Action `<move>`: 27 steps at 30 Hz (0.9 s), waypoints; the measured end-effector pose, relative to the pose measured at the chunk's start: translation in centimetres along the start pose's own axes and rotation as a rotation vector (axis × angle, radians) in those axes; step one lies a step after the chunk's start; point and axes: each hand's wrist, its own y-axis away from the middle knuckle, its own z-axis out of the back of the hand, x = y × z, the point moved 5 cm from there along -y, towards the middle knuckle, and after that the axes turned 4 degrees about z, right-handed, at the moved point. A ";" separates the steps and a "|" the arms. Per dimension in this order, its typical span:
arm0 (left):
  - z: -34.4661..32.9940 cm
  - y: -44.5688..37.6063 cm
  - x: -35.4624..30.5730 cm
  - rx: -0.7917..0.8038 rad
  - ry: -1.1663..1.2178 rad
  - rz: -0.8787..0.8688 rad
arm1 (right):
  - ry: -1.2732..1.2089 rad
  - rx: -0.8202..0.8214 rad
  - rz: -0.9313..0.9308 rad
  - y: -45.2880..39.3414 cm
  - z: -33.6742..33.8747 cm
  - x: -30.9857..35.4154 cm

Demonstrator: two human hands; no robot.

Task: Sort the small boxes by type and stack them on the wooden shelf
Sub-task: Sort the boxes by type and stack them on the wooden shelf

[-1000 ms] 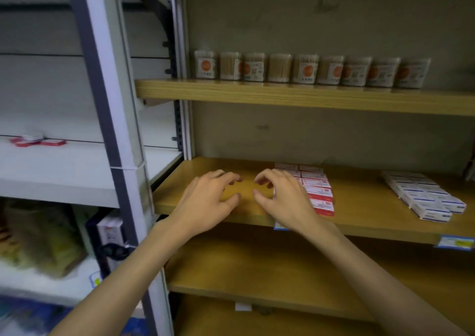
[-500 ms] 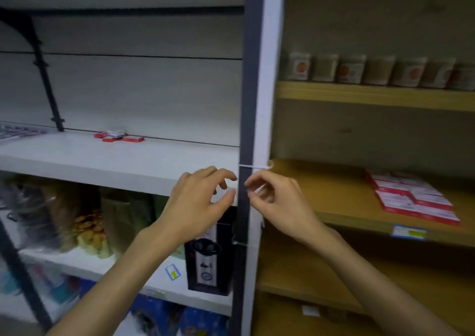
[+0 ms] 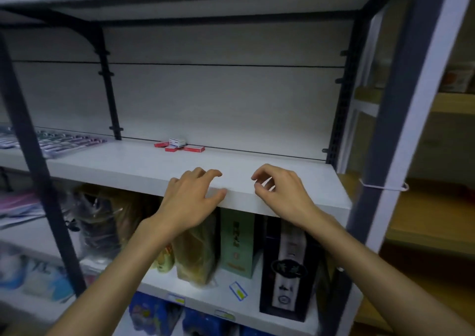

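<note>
Both hands have swung left since a moment ago, away from the wooden shelf [image 3: 434, 207] and over to the white shelf [image 3: 144, 166]. Now my left hand [image 3: 191, 197] hovers at the front edge of the white shelf with fingers loosely curled and spread, thumb against the edge, holding nothing. Just beside it my right hand [image 3: 281, 193] hangs over the same front edge, fingers bent and thumb near the fingertips, also holding nothing.

Farther back, near the rear edge of the white shelf, sits a small cluster of small boxes [image 3: 180, 146]: three flat red boxes [image 3: 194, 149] lying side by side and one white box [image 3: 177, 142] resting on top of them. They are well apart from both hands.

At the left end of that shelf lies a row of blurred packets [image 3: 59, 141]. Below, on the next white shelf, stand a tall dark box [image 3: 285, 266], a green box [image 3: 237, 243] and crinkled bags [image 3: 108, 222]. A dark post [image 3: 393, 109] with a white tie [image 3: 383, 187] around it separates this unit from the wooden shelf at the right edge of view.
</note>
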 end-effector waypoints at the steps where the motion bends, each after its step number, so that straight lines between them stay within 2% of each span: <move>1: 0.0 -0.5 1.3 0.011 -0.008 0.014 | 0.007 -0.003 0.001 -1.0 -0.8 0.4; 7: -0.4 -4.6 8.3 0.036 -0.038 0.013 | 0.038 -0.010 0.017 -7.3 -6.6 2.5; 18: -0.7 -15.4 21.4 0.054 -0.028 -0.041 | 0.122 0.085 -0.048 -19.7 -16.5 3.7; 22: -0.2 -18.7 24.9 -0.045 0.029 -0.061 | 0.199 0.170 -0.103 -22.6 -19.0 3.0; 27: -1.4 -23.6 29.3 0.046 -0.084 -0.077 | 0.301 0.276 -0.176 -25.2 -21.6 1.6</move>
